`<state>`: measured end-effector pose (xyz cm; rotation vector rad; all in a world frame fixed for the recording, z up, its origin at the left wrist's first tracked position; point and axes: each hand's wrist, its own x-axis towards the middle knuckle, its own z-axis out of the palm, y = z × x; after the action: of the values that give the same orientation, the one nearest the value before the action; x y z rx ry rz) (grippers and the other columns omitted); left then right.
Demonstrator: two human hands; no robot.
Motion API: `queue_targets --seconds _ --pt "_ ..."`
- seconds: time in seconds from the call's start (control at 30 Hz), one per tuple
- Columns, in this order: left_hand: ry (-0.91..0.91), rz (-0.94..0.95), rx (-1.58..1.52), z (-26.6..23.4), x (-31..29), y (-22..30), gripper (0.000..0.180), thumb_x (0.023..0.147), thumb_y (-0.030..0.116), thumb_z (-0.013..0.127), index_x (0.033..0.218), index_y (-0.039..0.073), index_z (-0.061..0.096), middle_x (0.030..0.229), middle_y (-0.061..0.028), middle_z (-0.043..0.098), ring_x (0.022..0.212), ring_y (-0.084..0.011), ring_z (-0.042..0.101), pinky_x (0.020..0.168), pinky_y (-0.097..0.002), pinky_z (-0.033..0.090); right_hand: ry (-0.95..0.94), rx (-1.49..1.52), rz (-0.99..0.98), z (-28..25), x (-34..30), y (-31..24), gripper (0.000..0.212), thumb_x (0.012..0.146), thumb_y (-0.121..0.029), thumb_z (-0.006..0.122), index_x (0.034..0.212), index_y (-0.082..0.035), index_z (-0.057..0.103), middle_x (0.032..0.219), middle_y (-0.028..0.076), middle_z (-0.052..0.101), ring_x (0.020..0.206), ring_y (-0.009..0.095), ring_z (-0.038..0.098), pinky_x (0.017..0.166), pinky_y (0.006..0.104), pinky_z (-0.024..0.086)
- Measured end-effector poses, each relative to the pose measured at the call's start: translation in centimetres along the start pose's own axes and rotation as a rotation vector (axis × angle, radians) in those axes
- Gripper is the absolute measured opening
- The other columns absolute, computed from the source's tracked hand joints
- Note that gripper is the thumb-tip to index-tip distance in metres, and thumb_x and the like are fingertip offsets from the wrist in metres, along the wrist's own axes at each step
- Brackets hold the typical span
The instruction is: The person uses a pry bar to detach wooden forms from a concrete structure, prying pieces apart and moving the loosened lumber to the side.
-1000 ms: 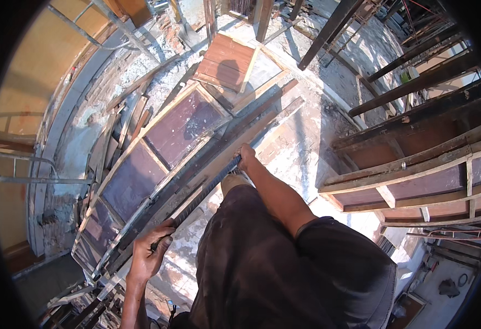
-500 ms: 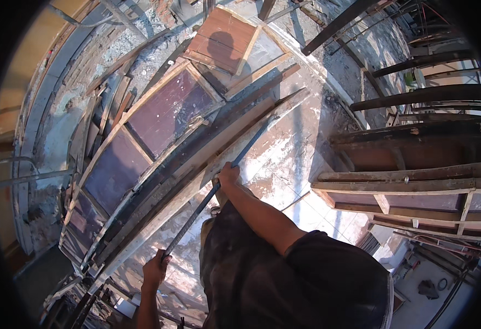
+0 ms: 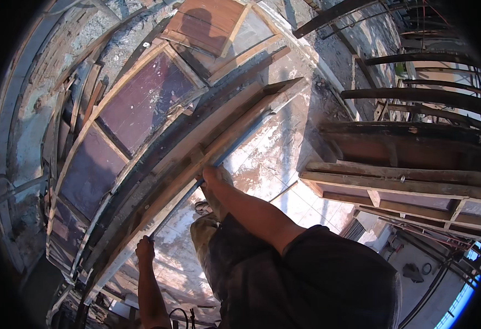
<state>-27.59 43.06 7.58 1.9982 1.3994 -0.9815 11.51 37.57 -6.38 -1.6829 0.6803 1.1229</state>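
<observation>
Both my hands grip a long blue-grey metal bar (image 3: 245, 140) that slants from lower left to upper right. My right hand (image 3: 212, 175) is wrapped round its middle, while my left hand (image 3: 145, 249) closes on its lower end. The bar lies close along the near edge of a long wooden formwork panel (image 3: 235, 133); whether it touches all along cannot be made out. Part of the bar between my hands is narrow and partly hidden by the right hand. My trouser leg and foot (image 3: 202, 207) show just below the right hand.
Large framed panels with purple-brown faces (image 3: 147, 101) lie beyond, with a reddish-brown panel (image 3: 207, 24) behind them. Stacked wooden frames (image 3: 394, 183) stand at the right, below dark beams (image 3: 416, 96). Dusty pale tiles (image 3: 268, 148) cover the floor; loose wood lies at the left.
The bar has come up against the long panel's near edge, and that panel has tipped, showing more of its inner side. Both hands keep their grip; the left hand has moved up slightly.
</observation>
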Motion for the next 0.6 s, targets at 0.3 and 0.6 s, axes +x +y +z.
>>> queue_targets --seconds 0.3,0.6 --pt "0.097 0.082 0.023 -6.5 -12.4 3.8 0.035 0.087 0.041 0.069 0.078 0.009 0.059 0.067 -0.0186 0.066 0.067 -0.0429 0.066 0.064 -0.0562 0.05 -0.128 0.36 0.295 -3.0 -7.6 -4.3 0.014 0.097 -0.026 0.056 0.093 -0.013 0.052 0.065 0.003 0.046 0.053 0.018 0.048 0.051 0.0367 0.044" --pt "0.276 -0.081 0.019 -9.3 -19.7 -1.1 0.029 0.086 0.031 0.071 0.073 0.008 0.057 0.063 -0.018 0.062 0.061 -0.0411 0.064 0.058 -0.05 0.048 -0.313 0.433 0.344 -2.7 -19.3 -5.8 0.021 0.099 -0.03 0.05 0.086 -0.014 0.046 0.065 0.002 0.042 0.055 0.017 0.046 0.057 0.0358 0.046"
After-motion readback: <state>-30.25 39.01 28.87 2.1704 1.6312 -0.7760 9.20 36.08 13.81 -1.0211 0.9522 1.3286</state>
